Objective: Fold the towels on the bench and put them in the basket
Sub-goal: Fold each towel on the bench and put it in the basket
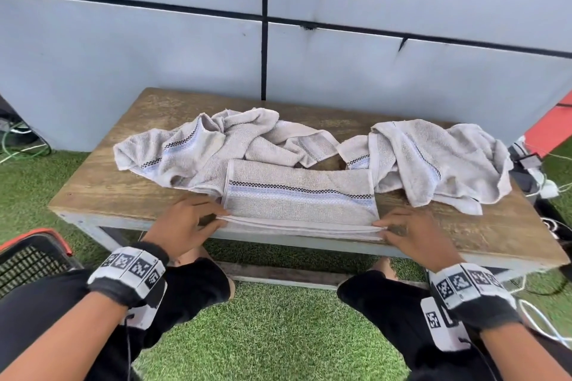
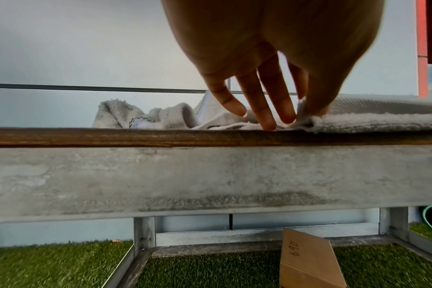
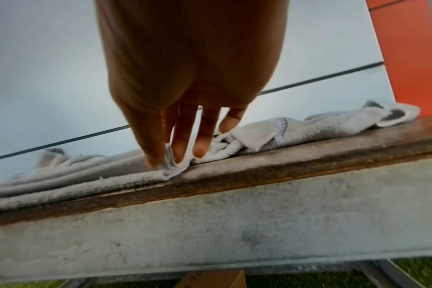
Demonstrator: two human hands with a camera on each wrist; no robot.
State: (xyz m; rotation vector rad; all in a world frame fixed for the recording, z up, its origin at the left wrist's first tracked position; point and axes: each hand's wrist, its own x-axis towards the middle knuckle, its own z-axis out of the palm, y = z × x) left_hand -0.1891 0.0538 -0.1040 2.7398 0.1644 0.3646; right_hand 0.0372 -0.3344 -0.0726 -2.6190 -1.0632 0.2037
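Looking down from the head view, a folded beige terry towel (image 1: pixel 298 204) with a checked, blue-striped band lies flat along the near edge of a worn wooden bench (image 1: pixel 102 182). The left hand (image 1: pixel 185 223) pinches its near left corner and the right hand (image 1: pixel 411 233) pinches its near right corner. Two crumpled towels lie behind: one far left (image 1: pixel 185 148), one far right (image 1: pixel 433 161). A black mesh basket (image 1: pixel 28 260) with an orange rim stands on the green artificial turf (image 1: pixel 272 331) at near left. Grey wall panels (image 1: pixel 130 49) rise behind.

Left wrist view: thumb and fingers (image 2: pixel 265 115) clasp the layered towel corner (image 2: pixel 306 121) at the bench's brown edge (image 2: pixel 136 137), above a grey metal frame (image 2: pixel 185 179).

Right wrist view: fingers (image 3: pixel 180 144) grip the stacked hem (image 3: pixel 170 169) on the bench lip, with bare wood to the right.
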